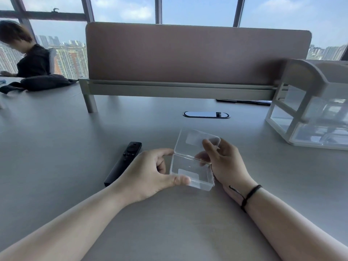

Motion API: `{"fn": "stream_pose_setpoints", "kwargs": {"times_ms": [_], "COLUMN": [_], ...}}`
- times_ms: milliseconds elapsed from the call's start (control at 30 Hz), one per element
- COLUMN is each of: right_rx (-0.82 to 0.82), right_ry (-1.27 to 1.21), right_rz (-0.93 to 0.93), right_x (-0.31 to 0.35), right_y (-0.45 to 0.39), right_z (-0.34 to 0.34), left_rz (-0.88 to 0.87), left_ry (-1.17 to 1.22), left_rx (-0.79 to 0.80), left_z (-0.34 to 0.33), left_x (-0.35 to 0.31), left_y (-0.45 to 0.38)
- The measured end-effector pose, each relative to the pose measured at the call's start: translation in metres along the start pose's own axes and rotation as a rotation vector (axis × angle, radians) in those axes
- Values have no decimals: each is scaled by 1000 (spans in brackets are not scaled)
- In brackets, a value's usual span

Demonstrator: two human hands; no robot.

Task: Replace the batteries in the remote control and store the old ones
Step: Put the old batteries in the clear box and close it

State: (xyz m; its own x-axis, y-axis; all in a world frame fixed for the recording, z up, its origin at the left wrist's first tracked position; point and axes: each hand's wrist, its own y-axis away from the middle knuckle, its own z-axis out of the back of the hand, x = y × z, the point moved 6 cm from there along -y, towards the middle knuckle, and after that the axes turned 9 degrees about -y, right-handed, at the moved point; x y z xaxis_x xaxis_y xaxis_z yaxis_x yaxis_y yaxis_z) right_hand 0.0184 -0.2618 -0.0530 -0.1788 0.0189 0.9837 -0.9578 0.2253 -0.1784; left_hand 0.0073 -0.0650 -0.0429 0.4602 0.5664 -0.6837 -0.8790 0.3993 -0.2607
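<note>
A small clear plastic box point(195, 176) sits on the grey desk point(56, 147) in front of me, its hinged lid point(190, 144) tilted up and back. My left hand point(148, 174) grips the box's left and front side, thumb on the front rim. At the lid's right edge, my right hand point(224, 162) pinches the lid with its fingertips. The box looks empty. A slim black remote control point(124, 162) lies face up on the desk just left of my left hand, apart from it. No batteries are visible.
A clear drawer organiser with a white frame point(308, 110) stands at the right. A pink divider panel point(197, 53) closes off the back, with an oval cable port point(206, 114) before it. Another person point(28, 57) sits far left beside a dark bag point(43, 82).
</note>
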Motion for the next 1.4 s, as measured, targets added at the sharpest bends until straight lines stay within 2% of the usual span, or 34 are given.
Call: {"fn": "stream_pose_setpoints", "kwargs": {"times_ms": [133, 233, 300, 400, 500, 600, 867, 1100, 1267, 1400], "right_rx": [54, 180, 258, 322, 342, 361, 346, 286, 229, 153], "right_ry": [93, 231, 301, 299, 285, 281, 288, 275, 192, 135], "right_rz": [31, 103, 149, 184, 194, 205, 210, 198, 163, 127], "right_x": [-1, 4, 7, 9, 9, 11, 9, 10, 8, 8], "right_y": [-1, 4, 9, 15, 17, 18, 17, 13, 7, 6], "right_z": [-3, -13, -21, -28, -30, -32, -31, -25, -19, -13], "left_rz": [20, -52, -181, -318, -305, -267, -309, -335, -260, -209], "left_ry": [102, 118, 34, -130, -303, -380, -402, -271, -198, -135], "left_rx": [-394, -555, -513, -283, -82, -27, -103, -207, -241, -367], "left_z": [22, 35, 33, 11, -10, -13, -8, 2, 5, 14], "left_x": [0, -8, -20, -35, -35, -31, -37, -42, -31, -26], "left_y": [-1, 3, 7, 12, 13, 12, 15, 15, 12, 12]}}
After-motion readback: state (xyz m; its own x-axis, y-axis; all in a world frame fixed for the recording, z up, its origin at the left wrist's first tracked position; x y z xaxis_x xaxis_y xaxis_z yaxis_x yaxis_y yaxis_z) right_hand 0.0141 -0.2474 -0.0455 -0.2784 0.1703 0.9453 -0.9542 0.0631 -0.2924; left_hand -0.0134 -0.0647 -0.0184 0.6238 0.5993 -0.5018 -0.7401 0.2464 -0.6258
